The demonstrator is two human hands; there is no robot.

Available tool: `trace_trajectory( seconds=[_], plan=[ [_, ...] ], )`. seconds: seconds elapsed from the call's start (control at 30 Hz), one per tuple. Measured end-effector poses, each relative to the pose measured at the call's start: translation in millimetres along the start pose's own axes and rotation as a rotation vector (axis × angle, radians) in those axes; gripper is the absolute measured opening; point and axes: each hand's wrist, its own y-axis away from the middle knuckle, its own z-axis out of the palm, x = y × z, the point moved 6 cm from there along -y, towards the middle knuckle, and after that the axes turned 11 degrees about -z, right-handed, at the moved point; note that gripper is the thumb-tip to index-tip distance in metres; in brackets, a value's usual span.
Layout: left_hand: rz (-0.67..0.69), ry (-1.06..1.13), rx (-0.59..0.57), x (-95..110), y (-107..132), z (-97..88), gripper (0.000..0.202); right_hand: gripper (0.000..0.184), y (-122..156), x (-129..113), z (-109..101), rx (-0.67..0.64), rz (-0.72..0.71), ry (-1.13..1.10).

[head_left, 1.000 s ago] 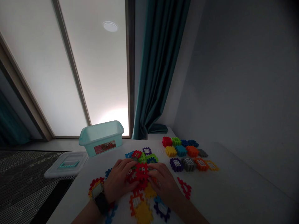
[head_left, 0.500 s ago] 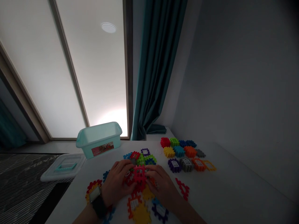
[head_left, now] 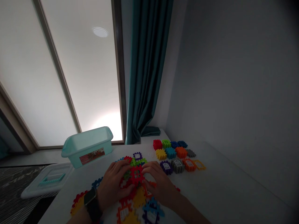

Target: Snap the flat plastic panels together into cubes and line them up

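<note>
On the worktop (head_left: 217, 193), the tub (head_left: 87, 151) stands at the far left corner; the lid (head_left: 50, 182) lies before it, by the left edge. Toward the far edge, right of the tub, are three rows of stacks (head_left: 181, 152). Loose pieces (head_left: 139, 197) lie around the left hand (head_left: 114, 183) and right hand (head_left: 160, 183), with a block (head_left: 137, 175) between.

Pretty dim room tbh. Big frosted panels (head_left: 86, 77) in dark frame (head_left: 119, 71), glowing, brightest patch down low. Round white light (head_left: 100, 32) showing up on one. Long teal curtain (head_left: 148, 68) right beside, hem bunched up. Plain grey wall (head_left: 233, 87) on right, kinda shadowy. White table (head_left: 224, 193) up front, dark striped surface (head_left: 10, 183) lower left, can't tell if carpet or mat.
</note>
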Motion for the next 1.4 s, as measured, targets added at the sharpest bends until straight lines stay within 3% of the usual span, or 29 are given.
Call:
trace_trajectory(
  seconds=[0.27, 0.37, 0.5, 0.83, 1.13, 1.4],
  plan=[
    [-0.021, 0.043, -0.106, 18, -35, 22.2, 0.044, 0.021, 11, 27, -22, -0.028, 0.058, 0.037],
    [-0.025, 0.083, -0.115, 21, -51, 33.6, 0.043, 0.021, 16, 37, -37, 0.02, 0.074, 0.103],
    [-0.057, 0.14, -0.142, 11, -75, 56.8, 0.039, 0.021, 29, 53, -60, 0.14, 0.147, 0.189],
    [-0.217, 0.356, -0.24, -24, -135, 130.5, 0.033, 0.021, 62, 76, -87, 0.188, 0.269, 0.25],
    [-0.243, 0.334, -0.271, -43, -170, 173.8, 0.031, 0.021, 67, 81, -93, 0.162, 0.252, 0.289],
    [-0.223, 0.306, -0.304, -44, -188, 198.8, 0.03, 0.022, 67, 80, -91, 0.13, 0.242, 0.319]
  ],
)
